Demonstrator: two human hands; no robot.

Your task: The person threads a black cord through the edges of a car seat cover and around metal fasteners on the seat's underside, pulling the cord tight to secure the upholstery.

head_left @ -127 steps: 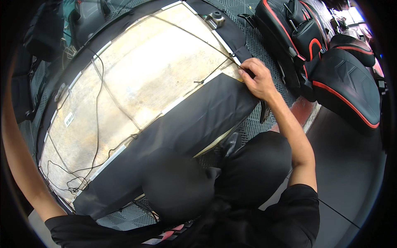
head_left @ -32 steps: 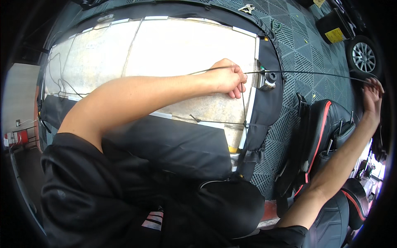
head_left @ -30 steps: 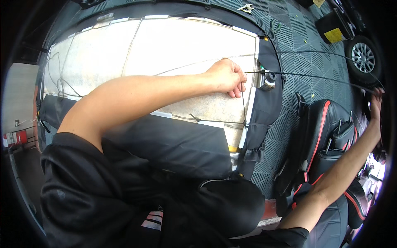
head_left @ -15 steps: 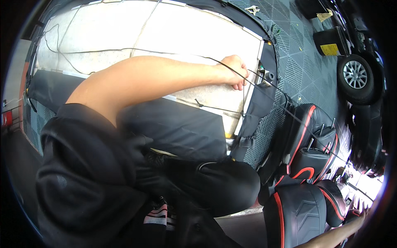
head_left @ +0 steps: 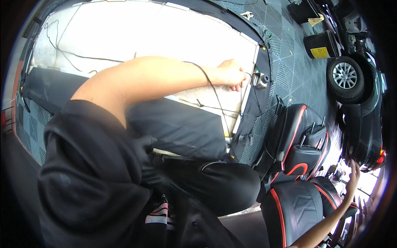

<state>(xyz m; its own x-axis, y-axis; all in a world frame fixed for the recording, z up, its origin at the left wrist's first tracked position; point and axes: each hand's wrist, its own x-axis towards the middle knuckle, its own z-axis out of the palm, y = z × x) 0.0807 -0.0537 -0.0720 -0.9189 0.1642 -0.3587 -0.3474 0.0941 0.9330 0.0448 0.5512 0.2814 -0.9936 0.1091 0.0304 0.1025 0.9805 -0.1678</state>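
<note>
My left hand point(head_left: 232, 75) is closed at the right edge of a large white padded panel point(head_left: 182, 33) with a black fabric border. A thin black cord point(head_left: 211, 84) drapes over that wrist and hangs in a loose curve toward the panel's lower right corner. Part of the cord also shows by my left fingers, which seem to pinch it. Close beside them is a shiny metal fitting point(head_left: 261, 80). My right hand point(head_left: 354, 174) is raised at the far right, fingers stretched out, with nothing visible in it. A black fabric flap point(head_left: 178, 126) lies folded over the panel's near side.
Black car seats with red trim point(head_left: 295, 211) stand at the lower right. Beyond the grey tiled floor point(head_left: 285, 53) are a black bin with a yellow label point(head_left: 319, 43) and a dark car with a silver wheel point(head_left: 345, 75). My bent knee point(head_left: 231, 182) is below the panel.
The cord that ran taut toward the lower right now hangs slack over my left wrist. My right hand has moved up and its fingers are apart. My left hand stays at the panel's edge.
</note>
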